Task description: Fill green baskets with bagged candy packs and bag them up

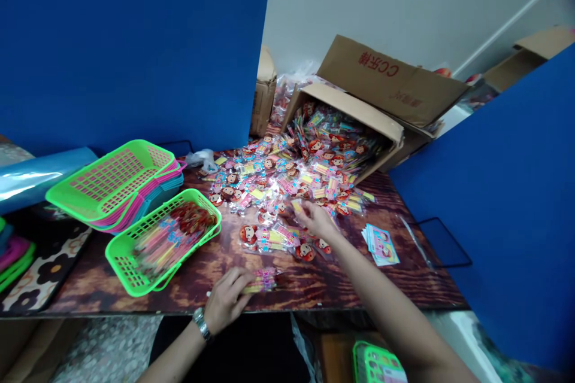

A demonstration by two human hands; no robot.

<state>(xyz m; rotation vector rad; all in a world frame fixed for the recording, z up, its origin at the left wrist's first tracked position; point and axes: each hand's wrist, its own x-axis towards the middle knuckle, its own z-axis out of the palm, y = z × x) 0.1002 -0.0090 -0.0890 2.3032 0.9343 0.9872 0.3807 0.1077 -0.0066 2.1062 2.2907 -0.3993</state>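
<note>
My left hand [228, 298], a watch on its wrist, rests near the table's front edge with its fingers closed on a small bundle of packets [263, 280] lying on the wood. My right hand [315, 219] reaches forward into the heap of cartoon-printed toy packets [287, 182], its fingers curled on one packet at the heap's near edge. The heap spills from a tipped cardboard box [359, 114]. To the left of my left hand, a green basket [135, 275] holds several packets.
A stack of green, pink and blue baskets [114, 182] sits at the back left. A small pile of printed cards [381, 244] lies right of my right arm. Blue partition boards [516, 203] stand behind and to the right. Another green basket [377, 365] is below the table.
</note>
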